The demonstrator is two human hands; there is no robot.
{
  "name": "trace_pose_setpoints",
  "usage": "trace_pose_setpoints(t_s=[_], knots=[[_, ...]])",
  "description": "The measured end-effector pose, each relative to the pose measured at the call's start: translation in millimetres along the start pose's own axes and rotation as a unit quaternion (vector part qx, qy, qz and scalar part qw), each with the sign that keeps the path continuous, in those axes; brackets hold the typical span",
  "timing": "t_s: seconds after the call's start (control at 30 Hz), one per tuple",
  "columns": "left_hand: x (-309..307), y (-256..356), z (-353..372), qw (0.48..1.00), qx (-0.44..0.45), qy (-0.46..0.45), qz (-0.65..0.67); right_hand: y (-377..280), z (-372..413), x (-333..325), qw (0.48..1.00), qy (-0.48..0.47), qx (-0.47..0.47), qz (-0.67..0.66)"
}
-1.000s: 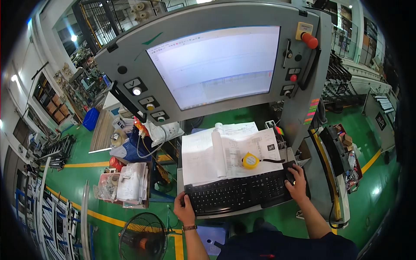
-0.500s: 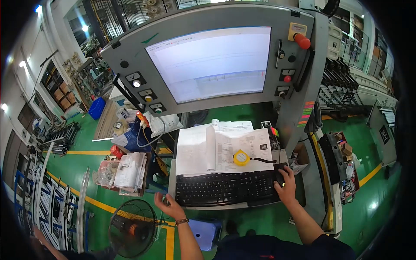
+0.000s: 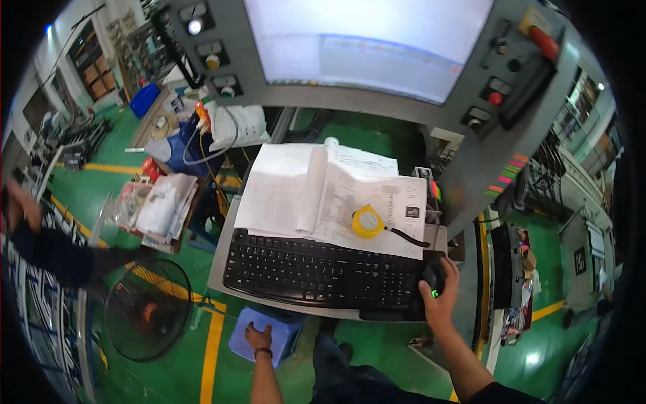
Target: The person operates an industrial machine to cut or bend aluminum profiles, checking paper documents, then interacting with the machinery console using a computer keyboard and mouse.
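Observation:
My right hand [image 3: 441, 296] rests round the black mouse [image 3: 434, 275], at the right end of the black keyboard [image 3: 309, 269]. Below the keyboard's left half, my left hand [image 3: 258, 337] hangs in the air over the blue stool [image 3: 269, 322], fingers apart and nothing in them. Behind the keyboard lie printed papers [image 3: 276, 195], partly folded over. A yellow tape measure [image 3: 368, 221] with a black strap sits on them. Above stands the lit screen [image 3: 370, 40] in its grey panel.
A fan [image 3: 148, 310] stands on the floor at the left, near a tray with plastic bags [image 3: 165, 209]. Another person's hand [image 3: 24, 202] and dark sleeve show at the far left. The panel's grey post [image 3: 498, 168] rises on the right.
The view has tilted down and shifted. My left hand has moved from beside the keyboard's left edge to over the stool. The other person has come further into view at the left.

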State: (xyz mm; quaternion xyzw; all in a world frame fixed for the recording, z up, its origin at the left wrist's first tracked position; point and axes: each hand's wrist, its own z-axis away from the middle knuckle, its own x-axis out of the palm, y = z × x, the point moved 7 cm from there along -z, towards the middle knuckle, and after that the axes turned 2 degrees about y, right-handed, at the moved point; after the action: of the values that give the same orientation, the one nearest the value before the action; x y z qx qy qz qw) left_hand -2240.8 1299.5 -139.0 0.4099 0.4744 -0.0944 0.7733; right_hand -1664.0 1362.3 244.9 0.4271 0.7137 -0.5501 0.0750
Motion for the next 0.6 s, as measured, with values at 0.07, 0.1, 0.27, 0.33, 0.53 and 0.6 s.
trace_pose_setpoints(t_s=[0.07,0.1,0.27,0.33,0.53,0.6], knots=[[19.4,-27.0,-15.3,0.992,-0.05,-0.045,-0.106,-0.5,2.7,-0.5,1.0,-0.01,0.003,-0.004],[20.6,-35.5,-24.5,0.982,-0.072,-0.071,-0.161,-4.6,1.9,-0.9,1.0,-0.016,0.015,-0.017],[20.8,-34.9,-63.6,0.916,-0.097,-0.117,-0.37,3.7,2.7,-3.1,0.999,-0.021,0.028,-0.021],[25.3,-39.2,-82.5,0.9,-0.095,-0.117,-0.41,2.5,5.5,-2.9,0.999,-0.032,0.031,0.002],[43.8,-55.8,-111.3,0.893,-0.085,-0.12,-0.425,-6.8,4.3,-0.8,0.997,-0.046,0.037,0.046],[46.5,-49.4,-101.7,0.906,-0.074,-0.103,-0.404,-6.5,3.7,0.3,0.997,-0.043,0.031,0.048]])
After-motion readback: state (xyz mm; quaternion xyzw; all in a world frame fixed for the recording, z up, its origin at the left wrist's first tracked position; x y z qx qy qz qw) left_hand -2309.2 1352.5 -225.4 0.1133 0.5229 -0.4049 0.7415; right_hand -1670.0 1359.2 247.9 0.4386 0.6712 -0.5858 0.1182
